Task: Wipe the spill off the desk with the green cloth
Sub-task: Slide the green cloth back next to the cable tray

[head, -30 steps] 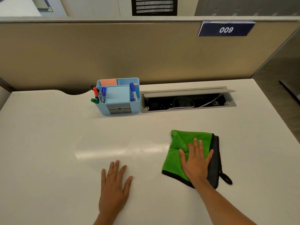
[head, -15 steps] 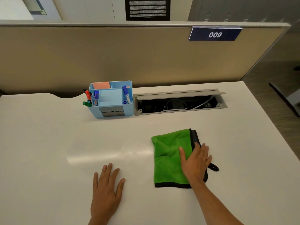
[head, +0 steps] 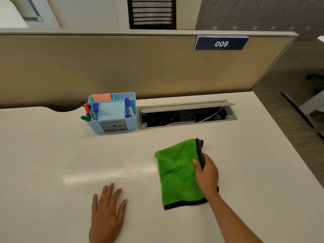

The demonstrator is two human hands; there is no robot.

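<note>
I see the white desk (head: 52,155) first, then the green cloth (head: 177,171) lying folded right of centre, beside a faint glossy patch (the spill, I judge). My right hand (head: 206,174) pinches the cloth's dark right edge, thumb on top. It looks soft, light and limp, best pressed flat. My left hand (head: 107,211) lies splayed, holding nothing.

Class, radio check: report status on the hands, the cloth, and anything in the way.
Left hand flat on desk, empty. Right hand gripping green cloth at its right edge. Wet sheen lies left of cloth; nothing in the way.
</note>
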